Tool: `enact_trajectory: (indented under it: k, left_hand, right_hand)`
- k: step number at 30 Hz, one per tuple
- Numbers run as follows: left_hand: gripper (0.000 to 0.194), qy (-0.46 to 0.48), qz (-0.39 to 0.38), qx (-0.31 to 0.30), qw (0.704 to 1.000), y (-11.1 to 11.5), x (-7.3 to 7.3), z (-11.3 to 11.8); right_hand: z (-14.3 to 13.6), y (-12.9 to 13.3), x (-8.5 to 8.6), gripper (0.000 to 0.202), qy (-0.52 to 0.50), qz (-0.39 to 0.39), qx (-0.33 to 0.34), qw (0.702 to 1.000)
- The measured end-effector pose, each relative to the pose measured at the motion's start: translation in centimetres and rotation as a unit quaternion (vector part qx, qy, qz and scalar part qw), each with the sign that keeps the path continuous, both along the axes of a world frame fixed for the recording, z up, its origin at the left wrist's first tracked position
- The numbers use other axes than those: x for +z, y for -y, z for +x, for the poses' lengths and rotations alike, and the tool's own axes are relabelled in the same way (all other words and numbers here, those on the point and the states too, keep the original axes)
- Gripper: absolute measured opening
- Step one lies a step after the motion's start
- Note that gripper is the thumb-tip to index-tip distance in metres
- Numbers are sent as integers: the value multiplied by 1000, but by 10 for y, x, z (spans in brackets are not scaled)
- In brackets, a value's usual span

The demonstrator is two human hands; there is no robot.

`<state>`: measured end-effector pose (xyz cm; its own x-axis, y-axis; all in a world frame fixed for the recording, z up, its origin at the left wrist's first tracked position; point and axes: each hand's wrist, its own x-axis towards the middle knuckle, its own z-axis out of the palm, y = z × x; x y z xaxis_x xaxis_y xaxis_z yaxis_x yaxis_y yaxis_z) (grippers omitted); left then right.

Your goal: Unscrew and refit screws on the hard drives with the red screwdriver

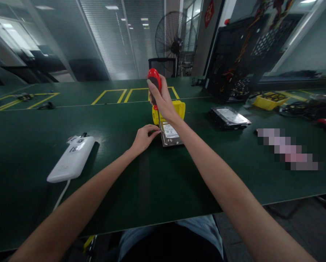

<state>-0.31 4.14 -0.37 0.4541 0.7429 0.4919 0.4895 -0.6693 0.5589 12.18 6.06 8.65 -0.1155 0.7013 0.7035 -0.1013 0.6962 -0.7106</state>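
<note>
My right hand (164, 97) is wrapped round the red and black handle of a screwdriver (153, 76), held nearly upright. Its metal shaft points down at the left edge of a hard drive (171, 141), which lies flat with its white label up. At that same edge, the thumb and forefinger of my left hand (143, 138) pinch together by the screwdriver's tip. What sits between those fingertips is too small to make out. Just behind the drive stands a yellow plastic bin (181, 107), partly covered by my right hand and wrist.
On the green table (119, 203), a white power bank (72, 160) with a cable lies at left. To the right are more hard drives (229, 117), a blurred-out item (286, 149), another yellow bin (269, 102) and cables. An opened computer case (228, 62) stands behind them.
</note>
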Motion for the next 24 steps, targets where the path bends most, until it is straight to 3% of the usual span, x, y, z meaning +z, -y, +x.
enact_trajectory:
  k: [6,17,24]
  left_hand:
    - [13,8,19,-3,1000,1,1,1]
    - [12,17,18,-12,1000,2,0,1]
    - [11,24,28,-11,999,1,-2,1]
  right_hand:
    - [-1,-3,-3,40,1,16,2,1000]
    - [-4,-7,-5,54,78,18,-55,995]
    - [-5,-7,-4,44,29,23,-30,999]
